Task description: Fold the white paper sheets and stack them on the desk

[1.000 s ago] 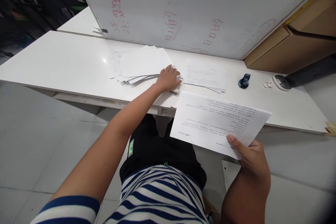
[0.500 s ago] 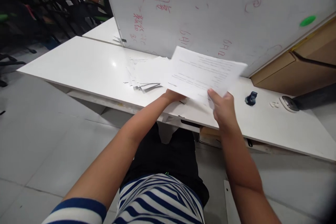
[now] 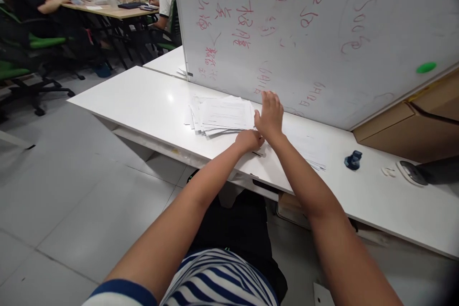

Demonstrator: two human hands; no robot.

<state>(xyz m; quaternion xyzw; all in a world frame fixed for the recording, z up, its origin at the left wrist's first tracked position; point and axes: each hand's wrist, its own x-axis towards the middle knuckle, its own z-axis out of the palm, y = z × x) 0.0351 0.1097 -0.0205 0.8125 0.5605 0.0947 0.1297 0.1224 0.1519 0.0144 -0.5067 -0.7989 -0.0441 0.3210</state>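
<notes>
A messy stack of printed sheets (image 3: 229, 112) lies on the white desk, its edges fanned out at the left. At the stack's near right corner, my left hand (image 3: 249, 141) is closed, its fingers curled; what they hold, if anything, is hidden. My right hand (image 3: 270, 117) stands at the stack's right edge, open, with its fingers stretched upward and the thumb toward the paper. A second group of sheets (image 3: 310, 150) lies to the right, partly behind my right forearm. Just below my left hand, a small dark item (image 3: 257, 154) shows on the desk.
The whiteboard (image 3: 304, 24) with red writing rises behind the white desk (image 3: 143, 100). Right of the papers are a dark blue object (image 3: 353, 160), a small white item (image 3: 388, 172) and a cardboard box (image 3: 401, 124). Two people sit at a wooden table (image 3: 118, 12) at the far left.
My right hand has let go of the printed paper it held up and moved left, its fingers now straight. Printed paper now tops the left stack. The camera view has shifted.
</notes>
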